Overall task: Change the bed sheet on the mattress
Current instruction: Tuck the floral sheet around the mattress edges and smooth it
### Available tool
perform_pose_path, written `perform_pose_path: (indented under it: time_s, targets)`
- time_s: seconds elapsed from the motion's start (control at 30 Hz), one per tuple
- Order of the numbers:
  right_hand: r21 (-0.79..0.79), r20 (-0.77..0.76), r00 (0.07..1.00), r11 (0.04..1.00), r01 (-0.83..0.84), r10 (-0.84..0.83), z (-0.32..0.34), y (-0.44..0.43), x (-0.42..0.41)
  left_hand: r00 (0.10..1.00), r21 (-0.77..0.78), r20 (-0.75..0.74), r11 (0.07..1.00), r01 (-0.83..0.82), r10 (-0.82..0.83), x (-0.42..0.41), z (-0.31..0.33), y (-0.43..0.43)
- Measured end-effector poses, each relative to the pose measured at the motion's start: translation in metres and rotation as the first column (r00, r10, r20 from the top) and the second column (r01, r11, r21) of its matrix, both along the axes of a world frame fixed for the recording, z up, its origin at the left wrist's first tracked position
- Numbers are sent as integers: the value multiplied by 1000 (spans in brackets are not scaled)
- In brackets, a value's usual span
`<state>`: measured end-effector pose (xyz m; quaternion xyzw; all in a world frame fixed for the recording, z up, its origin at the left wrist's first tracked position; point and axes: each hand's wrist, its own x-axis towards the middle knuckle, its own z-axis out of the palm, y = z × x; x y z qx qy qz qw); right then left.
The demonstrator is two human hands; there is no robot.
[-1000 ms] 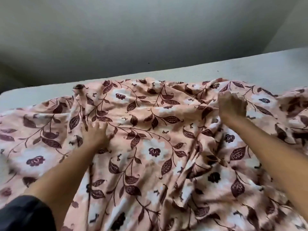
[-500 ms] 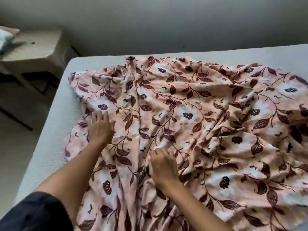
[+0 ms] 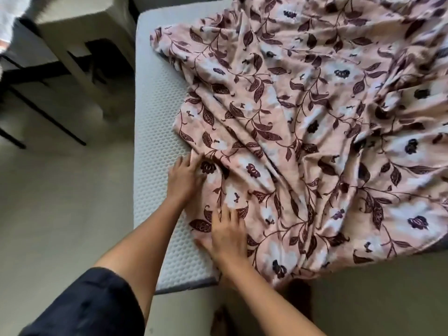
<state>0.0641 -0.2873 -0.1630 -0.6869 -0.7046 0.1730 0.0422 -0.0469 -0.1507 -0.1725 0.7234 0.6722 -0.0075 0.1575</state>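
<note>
the left hand (image 3: pixel 185 177) lies at the left edge of the sheet (image 3: pixel 303 132), its fingers (image 3: pixel 194 161) curled into a fold of the cloth where the hem bunches up; it looks to be pinching that fold, though the thumb is hidden and the hold cannot be told for sure. the right hand (image 3: pixel 226 235) lies just below it and a little to the right, palm down, fingers spread flat on the sheet near its lower left corner, gripping nothing. the two hands are near each other but apart, both on the same edge of the cloth.

the sheet is pink with dark leaves and pale flowers. from the hands it spreads up and to the right in loose, heavy wrinkles over most of the mattress (image 3: pixel 157 146). its lower edge hangs over the near side of the mattress, beside the right forearm. a strip of the white, dimpled mattress top is bare along the left side, beside the left hand, and at the near left corner under the left forearm.

a dark sleeve (image 3: pixel 92 309) covers the left upper arm at the bottom of the view. on the pale floor (image 3: pixel 60 214) to the left stands a light-coloured piece of furniture (image 3: pixel 80 32) with dark legs, well apart from the hands.
</note>
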Motion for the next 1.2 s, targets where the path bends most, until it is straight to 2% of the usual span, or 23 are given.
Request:
perform_pose_path:
  time_s: [0.07,0.2,0.33,0.4,0.43,0.53,0.67,0.77,0.83,0.97,1.03,1.2]
  targets:
    - [34,7,1000,999,20,-21,-7,-17,-15,998,35,63,999,-10,7,-2,-4,-15]
    - [115,-28,998,991,63,-61,-10,-30,-31,919,72,349,973,-219,181,-10,3,-41]
    - [140,-225,966,977,161,-127,-6,-43,-46,864,-5,413,950,-313,287,-38,4,-69]
    - [103,-317,943,985,138,-99,-4,-63,-60,913,12,301,956,-292,275,-64,7,-93]
    - [65,-357,930,990,122,-91,0,-76,-68,948,71,211,963,-259,239,-78,12,-113]
    - [-127,-442,889,990,69,-119,13,-109,-89,991,200,29,971,-130,127,-110,26,-174]
    - [-264,-463,884,962,-70,-63,23,-158,-122,958,159,-43,949,-273,283,-149,27,-243]
    - [-298,-473,881,941,-158,-2,25,-194,-147,895,39,-158,909,-416,417,-176,23,-289]
    - [-314,-452,892,932,-182,22,23,-208,-154,873,-45,-156,880,-473,461,-185,22,-309]
    - [-275,-383,919,938,-209,93,11,-212,-142,919,-224,-128,892,-393,373,-186,26,-307]
    - [-231,-375,922,954,-190,93,10,-207,-137,915,-246,-75,882,-403,397,-184,29,-296]
    - [-40,-326,945,999,-9,-4,20,-163,-135,916,-223,39,897,-382,400,-173,35,-254]
